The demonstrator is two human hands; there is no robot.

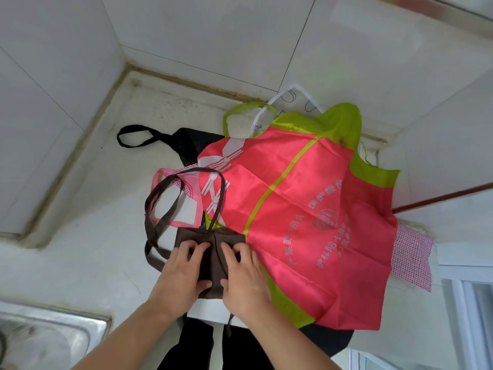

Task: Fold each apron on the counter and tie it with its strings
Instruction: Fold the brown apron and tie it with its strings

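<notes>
While folded small at the tabletop [112, 257] near edge, brown apron [210, 252] runs long axis away from person | left hand [184, 273], right hand [241, 276]: fingers curled over top, thumbs under near edge, gripping | straps [160, 209] loop far-left.

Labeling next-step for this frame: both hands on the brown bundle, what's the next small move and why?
Probably keep the left hand pressing the folded brown apron while the right hand takes its loose strings: it is folded small but untied.

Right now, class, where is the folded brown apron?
In the head view, the brown apron lies low-centre on the counter, under both hands, beside the pink apron.
</notes>
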